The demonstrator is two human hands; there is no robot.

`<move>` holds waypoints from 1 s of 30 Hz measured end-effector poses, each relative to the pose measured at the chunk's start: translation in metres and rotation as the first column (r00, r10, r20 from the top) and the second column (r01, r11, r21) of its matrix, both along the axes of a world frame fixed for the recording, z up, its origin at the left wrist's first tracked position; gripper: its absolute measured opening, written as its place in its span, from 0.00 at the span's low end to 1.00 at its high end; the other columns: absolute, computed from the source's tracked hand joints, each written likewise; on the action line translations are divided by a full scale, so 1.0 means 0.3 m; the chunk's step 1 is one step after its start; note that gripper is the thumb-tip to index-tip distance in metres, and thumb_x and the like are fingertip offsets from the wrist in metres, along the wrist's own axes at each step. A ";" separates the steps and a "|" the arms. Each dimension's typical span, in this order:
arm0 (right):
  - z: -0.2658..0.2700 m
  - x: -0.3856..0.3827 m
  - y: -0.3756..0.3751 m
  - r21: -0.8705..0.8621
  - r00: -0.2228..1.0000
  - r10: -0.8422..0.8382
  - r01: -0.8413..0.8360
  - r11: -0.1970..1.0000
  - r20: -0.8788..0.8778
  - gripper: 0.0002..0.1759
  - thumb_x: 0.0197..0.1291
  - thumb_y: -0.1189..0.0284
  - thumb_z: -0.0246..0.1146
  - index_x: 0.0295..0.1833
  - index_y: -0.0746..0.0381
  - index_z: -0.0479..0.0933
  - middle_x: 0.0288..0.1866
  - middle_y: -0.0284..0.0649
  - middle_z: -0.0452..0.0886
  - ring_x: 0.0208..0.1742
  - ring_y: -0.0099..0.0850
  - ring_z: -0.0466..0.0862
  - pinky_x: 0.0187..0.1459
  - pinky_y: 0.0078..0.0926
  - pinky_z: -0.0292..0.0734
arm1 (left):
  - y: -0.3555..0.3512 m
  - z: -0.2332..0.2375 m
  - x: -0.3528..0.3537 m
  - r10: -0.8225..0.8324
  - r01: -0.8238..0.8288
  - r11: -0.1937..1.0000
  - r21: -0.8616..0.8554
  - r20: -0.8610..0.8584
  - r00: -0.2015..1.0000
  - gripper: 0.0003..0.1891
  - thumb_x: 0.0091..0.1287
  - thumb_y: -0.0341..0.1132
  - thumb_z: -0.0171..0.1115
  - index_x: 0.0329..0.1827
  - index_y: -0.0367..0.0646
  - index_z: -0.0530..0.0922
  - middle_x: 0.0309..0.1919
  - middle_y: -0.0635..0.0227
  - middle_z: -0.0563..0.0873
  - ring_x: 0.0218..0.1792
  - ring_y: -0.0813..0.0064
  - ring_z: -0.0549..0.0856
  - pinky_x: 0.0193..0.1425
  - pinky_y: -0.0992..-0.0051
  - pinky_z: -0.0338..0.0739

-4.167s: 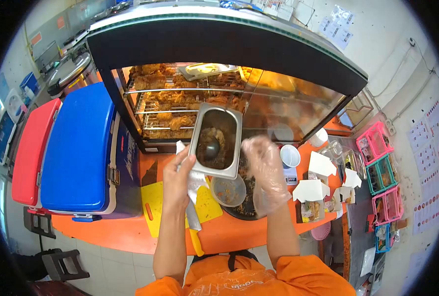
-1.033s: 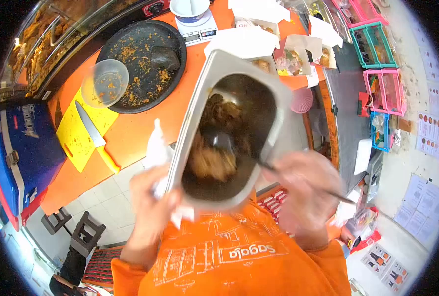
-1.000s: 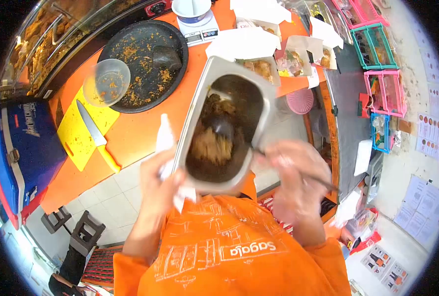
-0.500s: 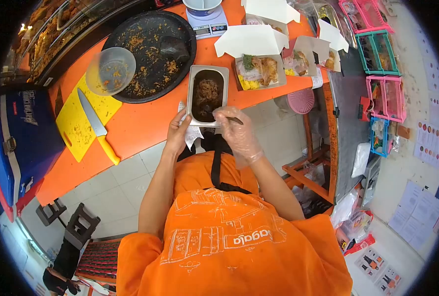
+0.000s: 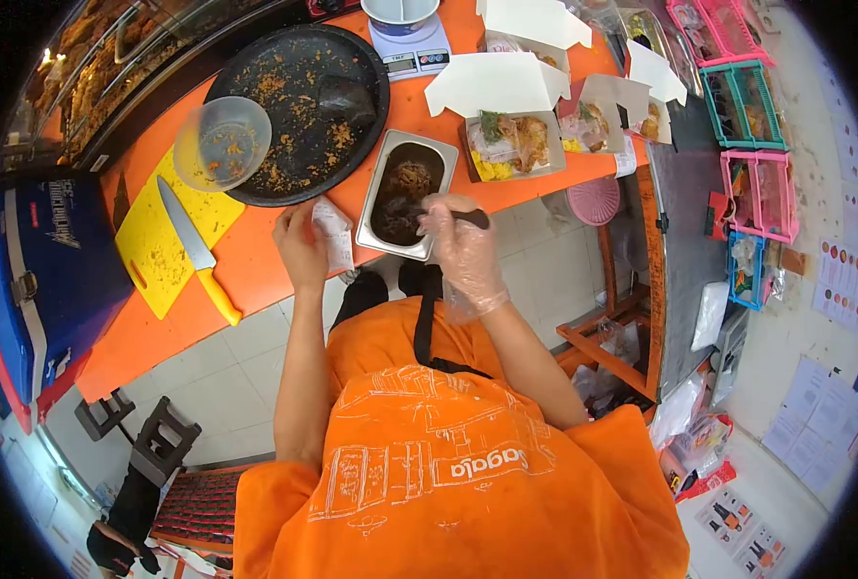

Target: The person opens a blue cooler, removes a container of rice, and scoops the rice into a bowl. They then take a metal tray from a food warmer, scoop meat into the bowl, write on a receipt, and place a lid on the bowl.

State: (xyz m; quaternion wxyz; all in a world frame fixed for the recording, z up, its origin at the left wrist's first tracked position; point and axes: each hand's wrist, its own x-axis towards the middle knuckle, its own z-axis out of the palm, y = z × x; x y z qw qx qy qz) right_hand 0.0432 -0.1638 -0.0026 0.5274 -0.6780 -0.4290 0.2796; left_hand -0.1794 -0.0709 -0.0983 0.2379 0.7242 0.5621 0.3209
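Note:
My right hand (image 5: 461,253), in a clear plastic glove, grips the dark handle of a spoon (image 5: 472,219). The spoon's lower end is hidden inside a metal container (image 5: 367,218) of dark brown, shredded-looking food (image 5: 412,188). That container stands slightly tilted at the orange table's front edge. To its left, my bare left hand (image 5: 301,253) has its fingers bent around the edge of a crumpled white paper slip (image 5: 333,234). Lunch boxes (image 5: 518,166) with lids up hold rice, chicken and yellow bits, right of the container.
A round black tray (image 5: 299,179) with crumbs lies behind, a translucent bowl (image 5: 222,143) overlapping it. On a yellow cutting board (image 5: 164,280) rests a yellow-handled knife (image 5: 186,227). A kitchen scale (image 5: 412,50) bears a bowl. A blue cooler box (image 5: 57,280) is at left.
My left hand has let go of the metal container and moved left with the paper slip. The container is now more tilted, and the spoon handle in my right hand lies flatter.

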 end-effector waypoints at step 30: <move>-0.016 -0.031 0.065 -0.075 0.714 -0.240 0.255 0.964 -0.658 0.10 0.72 0.71 0.57 0.45 0.68 0.73 0.36 0.40 0.78 0.32 0.34 0.85 0.33 0.31 0.85 | 0.020 0.153 0.030 -0.125 0.352 0.719 -0.599 0.387 0.913 0.16 0.66 0.30 0.69 0.56 0.35 0.82 0.32 0.67 0.88 0.32 0.82 0.83 0.36 0.77 0.78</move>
